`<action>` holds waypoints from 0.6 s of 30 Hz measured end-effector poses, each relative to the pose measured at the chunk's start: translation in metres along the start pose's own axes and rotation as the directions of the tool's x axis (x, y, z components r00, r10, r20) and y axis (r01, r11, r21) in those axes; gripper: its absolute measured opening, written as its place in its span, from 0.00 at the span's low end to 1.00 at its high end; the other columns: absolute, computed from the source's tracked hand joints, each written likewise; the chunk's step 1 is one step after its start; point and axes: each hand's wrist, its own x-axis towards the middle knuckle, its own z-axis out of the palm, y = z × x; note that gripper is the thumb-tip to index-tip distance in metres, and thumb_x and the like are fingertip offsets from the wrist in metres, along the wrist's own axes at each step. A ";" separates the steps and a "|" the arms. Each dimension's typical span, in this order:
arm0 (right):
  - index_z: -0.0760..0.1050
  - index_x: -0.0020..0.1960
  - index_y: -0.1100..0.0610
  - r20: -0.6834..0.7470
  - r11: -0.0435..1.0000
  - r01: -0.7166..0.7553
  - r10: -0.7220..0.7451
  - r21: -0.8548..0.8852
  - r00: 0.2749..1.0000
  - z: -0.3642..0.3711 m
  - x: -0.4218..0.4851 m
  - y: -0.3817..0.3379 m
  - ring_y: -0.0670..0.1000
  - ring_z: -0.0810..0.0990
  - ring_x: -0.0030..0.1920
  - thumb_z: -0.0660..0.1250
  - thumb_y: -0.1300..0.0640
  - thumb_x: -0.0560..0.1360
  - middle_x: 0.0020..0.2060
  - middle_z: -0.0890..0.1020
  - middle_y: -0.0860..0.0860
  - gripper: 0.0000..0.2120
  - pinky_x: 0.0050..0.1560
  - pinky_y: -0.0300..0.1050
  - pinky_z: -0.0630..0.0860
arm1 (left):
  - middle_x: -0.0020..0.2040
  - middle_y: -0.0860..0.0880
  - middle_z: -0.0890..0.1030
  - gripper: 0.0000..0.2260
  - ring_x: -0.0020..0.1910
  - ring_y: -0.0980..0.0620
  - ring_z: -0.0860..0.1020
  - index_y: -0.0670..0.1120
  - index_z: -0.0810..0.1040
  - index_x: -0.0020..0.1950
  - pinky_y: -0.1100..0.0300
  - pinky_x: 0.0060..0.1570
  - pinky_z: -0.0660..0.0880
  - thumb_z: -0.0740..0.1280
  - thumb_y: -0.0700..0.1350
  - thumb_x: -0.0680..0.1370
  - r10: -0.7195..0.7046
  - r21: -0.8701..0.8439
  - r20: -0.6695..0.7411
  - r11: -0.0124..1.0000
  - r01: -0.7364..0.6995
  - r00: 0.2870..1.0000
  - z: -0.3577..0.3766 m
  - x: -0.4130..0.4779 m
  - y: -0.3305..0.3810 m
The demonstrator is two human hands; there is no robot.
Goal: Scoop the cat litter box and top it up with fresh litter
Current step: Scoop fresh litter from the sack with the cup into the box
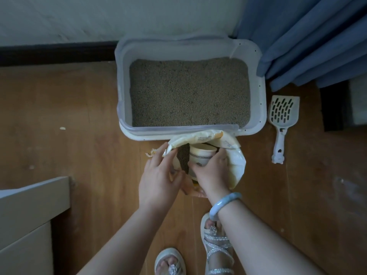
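Both hands work the litter bag point(236, 165): left hand point(158, 181) pinches its rim, right hand point(211, 171) grips an upright, seemingly paper cup point(200, 155).

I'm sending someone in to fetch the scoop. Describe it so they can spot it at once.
Find the big white litter box against the wall, full of grey-brown litter. On the wooden floor just to its right, below the blue curtain, lies the scoop. It is pale plastic with a slotted head and a narrow handle, lying by itself, untouched by either hand.
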 end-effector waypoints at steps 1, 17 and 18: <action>0.62 0.65 0.61 -0.006 1.000 0.006 -0.006 -0.014 1.000 0.002 0.002 0.001 0.59 0.71 0.64 0.78 0.47 0.62 0.64 0.70 0.58 0.40 0.59 0.52 0.74 | 0.72 0.55 0.66 0.24 0.64 0.47 0.70 0.51 0.73 0.67 0.60 0.53 0.67 0.71 0.46 0.71 0.010 -0.003 0.004 1.000 -0.010 1.000 -0.001 0.001 -0.002; 0.64 0.68 0.53 0.236 0.712 0.516 -0.462 -0.476 0.855 -0.027 0.003 0.003 0.58 0.68 0.61 0.73 0.47 0.64 0.59 0.70 0.55 0.36 0.60 0.49 0.68 | 0.71 0.61 0.65 0.22 0.45 0.61 0.76 0.54 0.74 0.66 0.60 0.45 0.73 0.71 0.46 0.73 -0.020 -0.153 0.003 0.988 0.020 1.000 0.002 0.003 -0.006; 0.67 0.67 0.52 0.243 0.648 0.547 -0.503 -0.530 0.830 -0.028 0.004 0.003 0.58 0.69 0.59 0.74 0.48 0.63 0.56 0.71 0.55 0.35 0.58 0.50 0.70 | 0.71 0.61 0.65 0.22 0.42 0.63 0.75 0.54 0.74 0.66 0.60 0.45 0.73 0.71 0.46 0.72 -0.020 -0.159 0.004 0.987 0.020 1.000 0.002 0.003 -0.006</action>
